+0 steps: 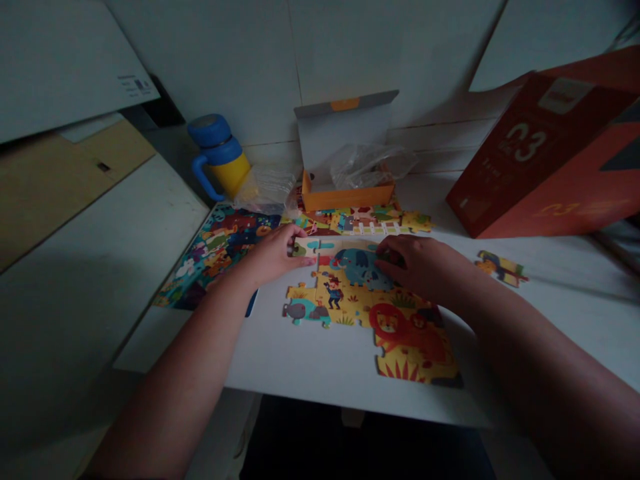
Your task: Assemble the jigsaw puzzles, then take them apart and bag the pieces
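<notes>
A partly joined jigsaw puzzle (350,293) lies on the white table, showing elephants, lions, a hippo and a small figure in a hat. My left hand (270,257) pinches a puzzle piece (303,249) with green and pale blue shapes between thumb and fingers, at the puzzle's upper left corner. That piece lies against the puzzle's edge; whether it is fully locked in is unclear. On the other side, my right hand (417,260) is curled over the puzzle's right edge beside the elephants, thumb and fingers closed on it. Its palm hides part of that edge.
One loose piece (501,268) lies to the right. Behind stand an open orange box (347,198) with clear plastic on it, a blue and yellow mug (220,157) and a big red box (525,153). A dark picture sheet (215,247) lies left, a printed farm-like scene (350,221) behind.
</notes>
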Demonstrator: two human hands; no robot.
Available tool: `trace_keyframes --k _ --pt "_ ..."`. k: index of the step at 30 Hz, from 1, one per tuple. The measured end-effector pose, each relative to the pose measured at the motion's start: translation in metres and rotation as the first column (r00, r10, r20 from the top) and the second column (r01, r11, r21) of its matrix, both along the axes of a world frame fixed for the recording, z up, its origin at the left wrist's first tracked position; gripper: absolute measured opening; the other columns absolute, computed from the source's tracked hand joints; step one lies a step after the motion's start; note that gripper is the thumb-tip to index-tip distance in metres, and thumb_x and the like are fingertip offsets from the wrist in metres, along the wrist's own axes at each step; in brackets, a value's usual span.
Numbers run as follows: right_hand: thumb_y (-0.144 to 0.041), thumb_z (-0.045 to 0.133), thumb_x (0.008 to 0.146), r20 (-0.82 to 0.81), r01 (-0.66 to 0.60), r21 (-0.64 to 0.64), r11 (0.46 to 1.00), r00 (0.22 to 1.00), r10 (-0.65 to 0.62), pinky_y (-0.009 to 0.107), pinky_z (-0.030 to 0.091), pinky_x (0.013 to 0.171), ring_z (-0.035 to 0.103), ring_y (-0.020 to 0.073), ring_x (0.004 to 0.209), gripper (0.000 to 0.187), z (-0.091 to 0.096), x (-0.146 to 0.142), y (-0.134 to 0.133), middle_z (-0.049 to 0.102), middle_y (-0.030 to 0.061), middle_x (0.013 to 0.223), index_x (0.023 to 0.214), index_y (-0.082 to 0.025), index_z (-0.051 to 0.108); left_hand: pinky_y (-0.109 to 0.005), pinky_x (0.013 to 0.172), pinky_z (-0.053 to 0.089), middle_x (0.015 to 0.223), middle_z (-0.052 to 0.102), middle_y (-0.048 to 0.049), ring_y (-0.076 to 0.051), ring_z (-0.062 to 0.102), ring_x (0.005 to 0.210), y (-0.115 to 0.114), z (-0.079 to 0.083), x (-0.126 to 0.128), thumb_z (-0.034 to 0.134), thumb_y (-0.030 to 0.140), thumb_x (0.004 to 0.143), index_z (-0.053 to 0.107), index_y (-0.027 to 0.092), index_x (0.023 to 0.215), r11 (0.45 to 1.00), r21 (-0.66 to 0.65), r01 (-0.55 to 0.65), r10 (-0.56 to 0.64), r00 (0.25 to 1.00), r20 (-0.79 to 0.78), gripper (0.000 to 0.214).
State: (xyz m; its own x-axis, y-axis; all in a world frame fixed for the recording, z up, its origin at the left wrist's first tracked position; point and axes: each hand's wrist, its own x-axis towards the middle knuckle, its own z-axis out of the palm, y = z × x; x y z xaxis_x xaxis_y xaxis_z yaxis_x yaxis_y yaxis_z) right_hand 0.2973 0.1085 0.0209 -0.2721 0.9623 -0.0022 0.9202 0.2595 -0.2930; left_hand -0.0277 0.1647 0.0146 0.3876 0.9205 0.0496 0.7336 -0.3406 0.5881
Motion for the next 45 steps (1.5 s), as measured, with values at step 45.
trace_keyframes --k 45 --pt "-0.042 0.059 0.099 0.006 -0.011 -0.030 1.000 1.000 0.011 0.031 0.042 0.063 0.065 0.0208 0.072 0.029 0.004 -0.001 -0.001 0.076 0.0057 0.091 0.116 -0.023 0.073 -0.045 0.109 0.048 0.131 0.068 -0.0150 -0.037 0.062 0.127 -0.001 0.031 -0.068 0.083 0.046 0.085 0.071 0.020 0.117 0.975 0.191 -0.113 0.178 0.912 -0.369 0.043"
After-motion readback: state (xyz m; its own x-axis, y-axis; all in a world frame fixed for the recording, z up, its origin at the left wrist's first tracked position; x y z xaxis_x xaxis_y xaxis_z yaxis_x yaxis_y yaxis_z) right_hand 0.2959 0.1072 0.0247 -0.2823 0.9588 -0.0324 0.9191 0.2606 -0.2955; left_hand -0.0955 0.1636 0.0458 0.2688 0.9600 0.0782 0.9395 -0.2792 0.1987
